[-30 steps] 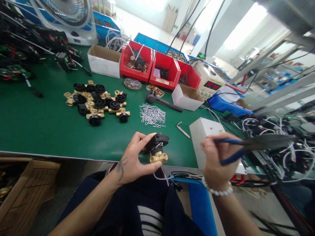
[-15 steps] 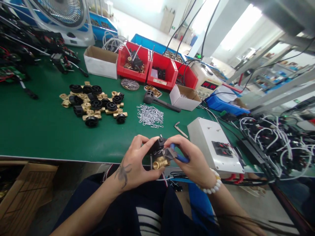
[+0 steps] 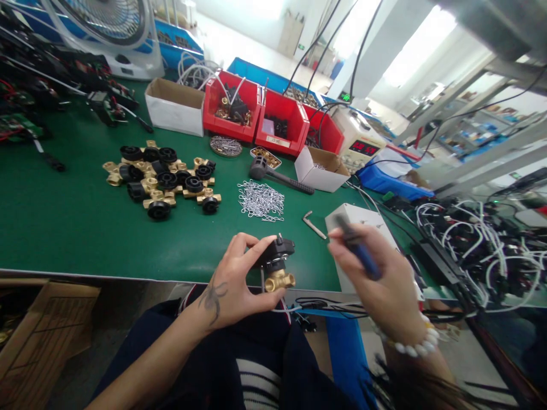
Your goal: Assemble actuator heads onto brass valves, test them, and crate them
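At the table's front edge my left hand [image 3: 233, 279] grips a brass valve with a black head [image 3: 280, 280], thumb below and fingers on top. The black part sits above the brass body, and a thin metal clip shows between them. Off to the right, my right hand [image 3: 380, 273] is closed round blue-handled pliers [image 3: 361, 250], smeared by motion and apart from the valve. Beyond my hands lies a pile of metal spring clips [image 3: 261, 200]. A hex key [image 3: 314, 225] lies to the right of that pile.
Several brass valves with black knobs [image 3: 166, 181] lie on the green table [image 3: 77, 233]. A black mallet [image 3: 280, 175] rests before red bins [image 3: 280, 122] and a small carton [image 3: 321, 169]. At right stand a grey switch box [image 3: 348, 216] and tangled white cables [image 3: 470, 250].
My right hand has drawn the pliers away from the valve, to the right and slightly up. My left hand keeps its hold on the valve in nearly the same place.
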Available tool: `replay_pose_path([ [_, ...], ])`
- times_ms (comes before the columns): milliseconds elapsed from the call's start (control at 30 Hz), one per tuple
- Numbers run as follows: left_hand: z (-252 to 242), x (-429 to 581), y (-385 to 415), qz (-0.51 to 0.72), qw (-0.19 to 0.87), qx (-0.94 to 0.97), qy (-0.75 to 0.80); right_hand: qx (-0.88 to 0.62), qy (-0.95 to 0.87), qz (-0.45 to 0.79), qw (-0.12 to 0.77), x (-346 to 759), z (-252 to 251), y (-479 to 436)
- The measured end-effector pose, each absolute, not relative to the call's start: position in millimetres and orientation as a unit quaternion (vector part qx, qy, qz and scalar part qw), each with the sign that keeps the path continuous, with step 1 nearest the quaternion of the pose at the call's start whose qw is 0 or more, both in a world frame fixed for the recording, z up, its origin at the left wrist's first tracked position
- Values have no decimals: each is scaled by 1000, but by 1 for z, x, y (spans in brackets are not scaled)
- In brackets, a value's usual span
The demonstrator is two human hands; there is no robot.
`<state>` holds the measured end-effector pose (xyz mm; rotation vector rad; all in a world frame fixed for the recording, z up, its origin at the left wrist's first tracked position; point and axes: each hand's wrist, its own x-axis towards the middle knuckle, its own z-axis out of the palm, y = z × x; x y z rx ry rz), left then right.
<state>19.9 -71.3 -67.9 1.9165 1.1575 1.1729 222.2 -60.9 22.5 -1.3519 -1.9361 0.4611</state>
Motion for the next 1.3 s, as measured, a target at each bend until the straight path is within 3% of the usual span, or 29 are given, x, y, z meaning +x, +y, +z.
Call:
replay_pose_path([
  [67, -69, 17, -69, 441, 340, 708, 434, -537, -688, 124, 472, 232, 15, -62],
  [100, -69, 15, -68, 442, 353, 702, 433, -538, -684, 116, 480, 236, 11, -62],
  [233, -72, 12, -65, 450, 393, 681, 423, -509, -814, 144, 240, 246, 4, -60],
  [267, -72, 11, -64, 452, 401, 678, 419, -507, -822, 138, 220, 248, 6, -60],
  [300, -73, 10, -64, 453, 407, 676, 415, -517, -809, 123, 252, 248, 9, -60],
  [400, -74, 9, -63, 454, 408, 678, 409, -529, -695, 66, 482, 245, 13, -60],
  [433, -74, 9, -63, 453, 406, 680, 409, -524, -676, 57, 514, 243, 12, -60],
  [500, -73, 9, -63, 450, 405, 681, 412, -521, -732, 76, 431, 239, 11, -60],
  [600, -73, 9, -63, 448, 407, 681, 412, -515, -825, 134, 192, 239, 14, -57],
  [633, -72, 9, -64, 448, 407, 682, 410, -521, -821, 130, 196, 240, 16, -56],
  [733, -73, 8, -64, 451, 404, 685, 406, -557, -709, 45, 431, 241, 17, -56],
  [800, -73, 8, -64, 452, 404, 684, 406, -554, -671, 11, 493, 238, 12, -58],
  [967, -73, 7, -64, 450, 414, 682, 402, -508, -826, 116, 215, 237, 10, -57],
  [1133, -73, 7, -63, 452, 407, 686, 400, -556, -694, 15, 456, 238, 14, -58],
  [1167, -73, 7, -63, 453, 408, 685, 400, -553, -704, 25, 444, 237, 12, -59],
  [1300, -73, 7, -63, 446, 418, 681, 402, -527, -813, 121, 215, 234, 5, -59],
])
